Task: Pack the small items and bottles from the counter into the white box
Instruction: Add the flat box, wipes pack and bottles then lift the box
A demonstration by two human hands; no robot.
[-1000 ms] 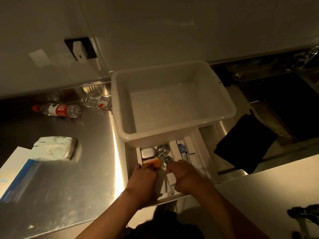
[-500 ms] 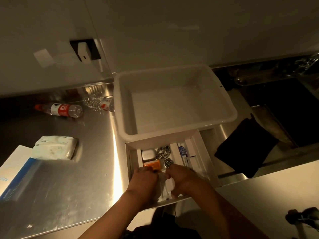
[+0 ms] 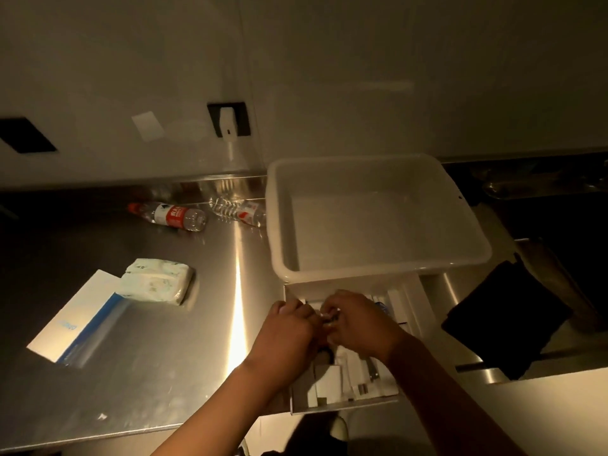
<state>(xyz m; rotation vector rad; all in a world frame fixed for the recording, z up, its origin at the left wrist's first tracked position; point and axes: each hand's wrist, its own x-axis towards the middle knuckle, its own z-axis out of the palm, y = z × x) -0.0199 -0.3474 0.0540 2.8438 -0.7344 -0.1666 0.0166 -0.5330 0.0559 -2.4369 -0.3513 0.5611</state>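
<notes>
The white box stands empty on the steel counter, against the wall. In front of it lies a shallow white divided tray with small items. My left hand and my right hand are side by side over the tray's far half, fingers curled round small items there. Something shiny shows between them. What else they hold is hidden. Two clear bottles lie on the counter to the left of the box, one with a red label and one crumpled.
A white soft pack lies on a white-and-blue flat packet at the counter's left. A black cloth hangs at the right by a dark sink. Bare steel lies between pack and tray.
Both hands slid from the tray's near half to its far half and now cover the orange item, white case and metal pieces. The view shifted right.
</notes>
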